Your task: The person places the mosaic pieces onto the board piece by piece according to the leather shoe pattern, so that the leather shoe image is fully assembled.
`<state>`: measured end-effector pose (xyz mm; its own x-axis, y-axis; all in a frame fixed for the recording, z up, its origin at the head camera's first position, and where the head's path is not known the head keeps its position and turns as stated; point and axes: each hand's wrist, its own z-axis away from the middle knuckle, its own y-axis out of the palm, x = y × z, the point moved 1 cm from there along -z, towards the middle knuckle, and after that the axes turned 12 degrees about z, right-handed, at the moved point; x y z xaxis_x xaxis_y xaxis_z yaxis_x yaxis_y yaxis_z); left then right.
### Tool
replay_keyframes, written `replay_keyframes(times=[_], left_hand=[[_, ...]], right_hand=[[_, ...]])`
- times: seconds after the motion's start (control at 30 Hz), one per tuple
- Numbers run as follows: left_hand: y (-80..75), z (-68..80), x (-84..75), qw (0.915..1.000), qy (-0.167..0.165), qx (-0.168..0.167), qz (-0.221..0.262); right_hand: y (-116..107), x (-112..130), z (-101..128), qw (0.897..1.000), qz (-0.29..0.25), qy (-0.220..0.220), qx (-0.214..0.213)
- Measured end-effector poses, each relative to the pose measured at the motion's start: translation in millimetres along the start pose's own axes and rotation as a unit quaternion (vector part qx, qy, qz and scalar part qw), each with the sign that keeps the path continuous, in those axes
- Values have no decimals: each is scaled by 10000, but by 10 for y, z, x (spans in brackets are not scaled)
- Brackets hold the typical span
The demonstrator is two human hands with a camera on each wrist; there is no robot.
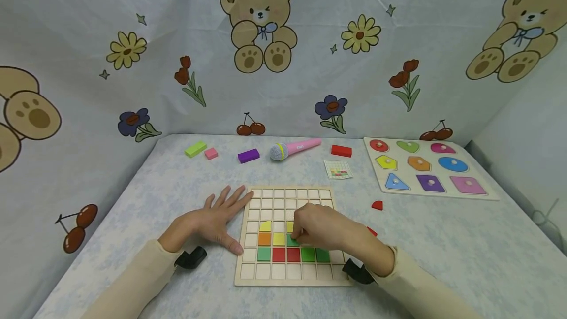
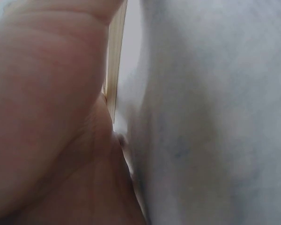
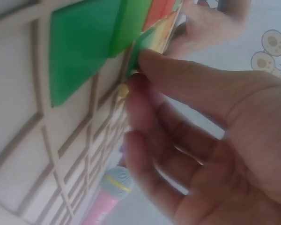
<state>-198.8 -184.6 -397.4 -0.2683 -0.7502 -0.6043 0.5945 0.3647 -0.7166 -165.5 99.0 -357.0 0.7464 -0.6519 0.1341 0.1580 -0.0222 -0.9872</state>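
A wooden grid board point(image 1: 270, 272) lies on the table with coloured tiles in several cells. My left hand point(image 1: 217, 218) rests at its left side, fingers spread, thumb at the board's edge. The left wrist view shows mostly this palm point(image 2: 47, 108) and the board's edge point(image 2: 114, 51). Over the middle of the board, my right hand point(image 1: 321, 225) has curled fingers, with thumb and index finger pinching a green tile point(image 3: 141, 47) at its cell. Below it in the head view are red tiles point(image 1: 293, 255) and green tiles point(image 1: 322, 255). A yellow piece point(image 1: 290, 226) is partly hidden by the right hand.
Behind the board lie a pink microphone point(image 1: 294, 148), a purple block point(image 1: 248, 156), a red block point(image 1: 341, 150), a lime block point(image 1: 196, 149) and a pattern card point(image 1: 338, 170). A shape puzzle point(image 1: 381, 171) lies at back right. A red piece point(image 1: 377, 205) is right of the board.
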Motion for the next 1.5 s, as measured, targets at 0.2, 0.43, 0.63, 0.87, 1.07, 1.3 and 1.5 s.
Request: replay_keyframes(times=[0.2, 0.43, 0.63, 0.87, 1.07, 1.3, 1.5], left_hand=[[12, 0, 15, 10000, 1, -22, -32], [4, -3, 15, 10000, -9, 25, -24], [3, -8, 10, 10000, -16, 18, -44], [23, 1, 14, 10000, -39, 17, -36], [16, -2, 11, 10000, -47, -22, -57], [2, -1, -1, 10000, -49, -3, -26], [10, -5, -7, 10000, -52, -16, 2]], right_hand=[[-12, -19, 71, 9994, 113, -301, 148], [-69, -159, 308, 9989, -240, -147, 363], [-124, -431, 592, 9970, -336, 574, 405], [-109, -687, 871, 9915, -332, 1161, 479], [-88, -840, 1029, 9893, -299, 1329, 514], [-48, -934, 1146, 9916, -270, 1178, 463], [-12, -950, 1164, 9909, -241, 1241, 456]])
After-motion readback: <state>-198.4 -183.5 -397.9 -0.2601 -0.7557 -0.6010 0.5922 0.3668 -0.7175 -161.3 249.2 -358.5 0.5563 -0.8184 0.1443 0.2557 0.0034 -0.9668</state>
